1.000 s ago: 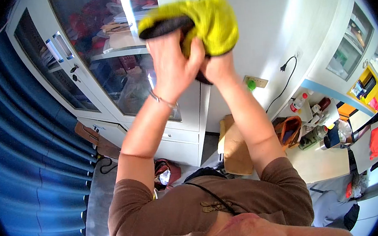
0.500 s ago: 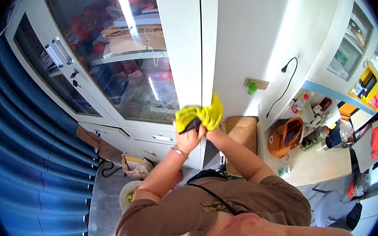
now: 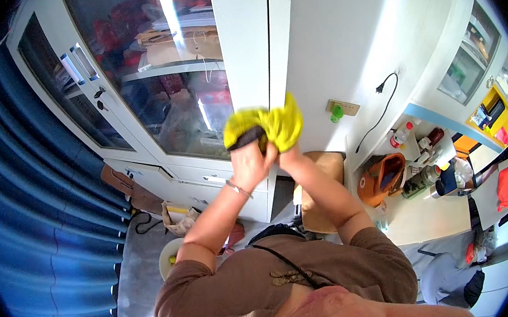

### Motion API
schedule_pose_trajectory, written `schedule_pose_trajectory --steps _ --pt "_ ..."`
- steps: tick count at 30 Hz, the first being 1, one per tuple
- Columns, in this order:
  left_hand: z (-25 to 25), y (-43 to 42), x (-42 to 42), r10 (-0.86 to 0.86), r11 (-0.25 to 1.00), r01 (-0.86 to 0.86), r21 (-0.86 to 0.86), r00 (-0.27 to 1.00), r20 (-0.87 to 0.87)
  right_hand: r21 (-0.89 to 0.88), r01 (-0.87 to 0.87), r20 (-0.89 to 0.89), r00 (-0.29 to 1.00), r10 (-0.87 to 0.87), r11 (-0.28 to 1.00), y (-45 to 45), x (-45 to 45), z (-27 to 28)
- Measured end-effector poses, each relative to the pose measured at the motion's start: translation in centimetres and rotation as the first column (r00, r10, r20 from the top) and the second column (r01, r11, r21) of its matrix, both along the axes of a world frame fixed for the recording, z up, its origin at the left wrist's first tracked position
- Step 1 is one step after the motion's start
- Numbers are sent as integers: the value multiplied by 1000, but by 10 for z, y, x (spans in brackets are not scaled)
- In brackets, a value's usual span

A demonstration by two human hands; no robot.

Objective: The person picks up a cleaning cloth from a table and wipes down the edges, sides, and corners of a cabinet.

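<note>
Yellow cloth (image 3: 284, 128) before white cabinet (image 3: 243, 38), above grey floor (image 3: 138, 271): left fingers (image 3: 271, 152) clutch it, grip of right hand (image 3: 291, 156) unclear.

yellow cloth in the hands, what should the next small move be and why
Perhaps draw the left hand and right hand slightly apart: they're close together, and the yellow cloth is bunched in their grip, so separating them might open it out.

desk (image 3: 435, 221): orange bag (image 3: 372, 183), patterned bottle (image 3: 419, 183) | grey floor (image 3: 137, 271): white bowl (image 3: 165, 267), cream bag (image 3: 179, 220) | cabinet shelf (image 3: 168, 70): stacked papers (image 3: 181, 49)
</note>
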State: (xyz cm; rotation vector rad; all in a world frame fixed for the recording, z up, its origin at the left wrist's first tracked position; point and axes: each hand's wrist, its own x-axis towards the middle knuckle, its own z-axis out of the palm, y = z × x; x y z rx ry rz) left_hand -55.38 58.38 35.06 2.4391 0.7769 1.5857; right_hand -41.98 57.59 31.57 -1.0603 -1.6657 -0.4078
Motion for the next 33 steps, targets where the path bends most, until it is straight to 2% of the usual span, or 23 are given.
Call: schedule_pose_trajectory --steps 1,2,4,6,8,9,10,13,14,16,17,18,19,20,22,23,24,26,28,30,31,32,33 --pt "30 0 1 6 1000 -6 15 1000 29 67 80 50 995 -83 995 1 -3 36" --pt "55 1 2 12 999 -14 30 998 57 21 -68 -169 983 71 997 3 -7 56" --pt "89 7 6 0 986 -31 166 983 182 100 -13 -128 991 26 995 2 -12 101" --pt "98 6 4 19 990 -40 133 987 159 162 -57 -165 983 84 985 8 -13 110" --pt "76 14 6 -40 979 10 203 989 144 205 -75 -194 974 116 976 13 -12 89" --pt "55 18 6 -36 981 12 192 992 122 150 -87 -220 968 119 985 11 -13 72" --pt "27 22 7 9 981 -29 192 994 106 150 -63 -123 989 82 987 12 -10 54" --pt "-47 22 1 44 980 -40 195 999 -14 9 -17 -108 994 18 1000 18 -2 -45" --pt "-67 18 -2 45 980 -34 196 997 -55 -15 45 -35 998 -46 999 18 -1 -76" --pt "-97 8 -8 21 985 -7 172 997 -80 -84 110 -50 992 -115 990 16 -3 -124" --pt "-119 5 -11 46 988 -28 151 992 -116 -161 35 -111 992 -53 986 11 -4 -149" --pt "-140 4 -12 72 990 -52 131 986 -153 -233 -47 -177 984 5 971 5 -3 -165" --pt "-155 1 -15 65 993 -44 106 977 -203 -190 3 -87 996 -20 982 -3 -3 -170" --pt "-175 0 -15 81 991 -58 119 975 -206 -207 -3 -95 995 -17 978 -9 -3 -180" --pt "-207 -2 -18 76 996 -61 64 961 -266 -346 -122 -274 961 24 930 -20 -5 -203" --pt "-209 -3 -19 58 998 -48 48 964 -259 -393 -73 -192 981 -4 917 -22 -5 -203" --pt "-210 -3 -19 36 998 -50 -38 954 -296 -418 -138 -276 961 19 898 -22 -5 -202" --pt "-180 -5 -18 39 999 -44 -15 965 -260 -384 -243 -431 900 60 891 -27 -8 -178" --pt "-149 -4 -13 69 997 -76 -34 982 -176 -339 21 32 999 -10 940 -20 1 -145" --pt "-101 -2 -9 54 986 -70 -149 993 -108 -192 78 38 997 -72 978 -11 -3 -91" --pt "-72 3 -9 41 998 -44 -45 997 -64 -122 59 39 998 -55 991 -6 -3 -61" --pt "-53 6 -7 27 996 -30 -79 999 -33 -98 -56 -89 995 48 994 8 0 -50" --pt "-26 8 -6 -2 1000 3 -27 999 33 -36 -48 -49 998 46 998 5 -3 -12"
